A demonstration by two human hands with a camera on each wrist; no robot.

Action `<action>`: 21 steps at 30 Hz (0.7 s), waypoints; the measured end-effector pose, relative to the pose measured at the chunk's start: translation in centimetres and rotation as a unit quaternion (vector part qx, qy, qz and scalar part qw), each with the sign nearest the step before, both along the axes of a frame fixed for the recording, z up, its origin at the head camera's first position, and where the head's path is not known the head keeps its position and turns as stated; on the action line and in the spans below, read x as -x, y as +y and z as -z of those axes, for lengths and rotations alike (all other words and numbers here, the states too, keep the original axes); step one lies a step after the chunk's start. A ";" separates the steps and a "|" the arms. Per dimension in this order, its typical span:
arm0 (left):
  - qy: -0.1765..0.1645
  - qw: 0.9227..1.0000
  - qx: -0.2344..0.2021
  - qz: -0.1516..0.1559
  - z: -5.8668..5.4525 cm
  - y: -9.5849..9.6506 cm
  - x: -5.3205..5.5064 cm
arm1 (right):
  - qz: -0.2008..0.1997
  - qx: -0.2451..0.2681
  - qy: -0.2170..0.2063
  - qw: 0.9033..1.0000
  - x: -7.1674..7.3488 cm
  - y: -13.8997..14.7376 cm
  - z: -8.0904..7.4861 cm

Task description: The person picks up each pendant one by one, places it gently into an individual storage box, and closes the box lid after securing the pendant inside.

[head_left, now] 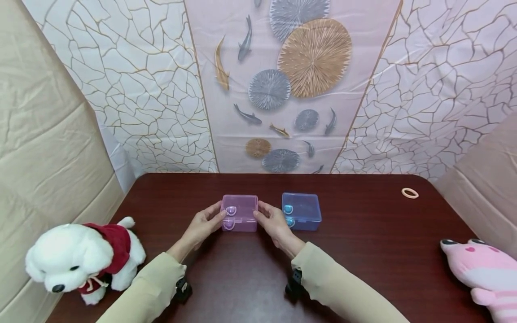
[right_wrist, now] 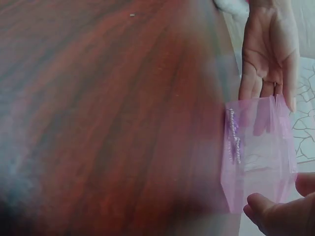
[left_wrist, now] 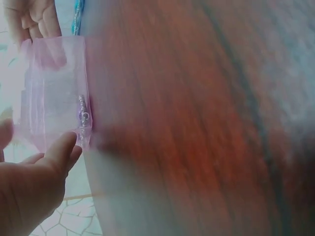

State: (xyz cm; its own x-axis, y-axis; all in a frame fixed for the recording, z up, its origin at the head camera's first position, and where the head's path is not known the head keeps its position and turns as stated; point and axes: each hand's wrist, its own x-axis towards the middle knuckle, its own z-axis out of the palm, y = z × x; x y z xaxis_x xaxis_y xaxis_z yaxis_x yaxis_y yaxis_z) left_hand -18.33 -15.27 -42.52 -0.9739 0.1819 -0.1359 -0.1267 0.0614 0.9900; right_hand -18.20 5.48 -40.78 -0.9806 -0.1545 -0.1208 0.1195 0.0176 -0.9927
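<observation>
A see-through purple plastic box [head_left: 246, 211] with its lid down sits between my two hands. Through the plastic show purple pieces [head_left: 231, 210] edged with small pale beads, lying toward its left side. My left hand [head_left: 204, 226] grips the left end, thumb at the front corner. At the opposite end my right hand [head_left: 276, 224] holds on in the same way, fingers behind and thumb in front. In the right wrist view the box [right_wrist: 261, 157] stands on the table. A similar blue box [head_left: 304, 211] with blue pieces [head_left: 288, 209] inside stands just beyond my right hand.
The dark wooden table [head_left: 363, 260] reaches back to a patterned cloth. A white plush dog [head_left: 68, 255] in a red top sits at the left, a pink plush toy [head_left: 484, 269] at the right edge. A light wooden ring [head_left: 410, 197] lies at the far right.
</observation>
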 end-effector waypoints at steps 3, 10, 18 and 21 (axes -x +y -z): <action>0.012 1.000 0.006 -0.006 0.1 0.2 -0.1 | -0.001 -0.002 -0.001 1.000 -0.3 0.1 0.4; 0.033 0.999 0.035 -0.009 0.0 0.5 -0.5 | 0.006 -0.024 0.026 0.999 -1.0 0.0 0.9; 0.048 0.997 0.060 0.001 -0.3 0.4 0.0 | 0.019 -0.042 0.038 0.998 -0.9 -0.1 0.9; 0.041 0.995 0.089 0.007 -0.4 -0.1 0.2 | 0.018 -0.067 0.055 0.996 -1.2 0.2 0.7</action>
State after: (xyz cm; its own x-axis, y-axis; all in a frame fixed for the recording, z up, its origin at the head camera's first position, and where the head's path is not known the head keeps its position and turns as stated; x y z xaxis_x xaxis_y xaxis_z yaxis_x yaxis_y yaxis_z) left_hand -18.52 -15.41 -42.13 -0.9807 0.1749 -0.0875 -0.0441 0.2380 0.9703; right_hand -17.05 5.66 -41.50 -0.9936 -0.1088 -0.0287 0.0121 0.1495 -0.9887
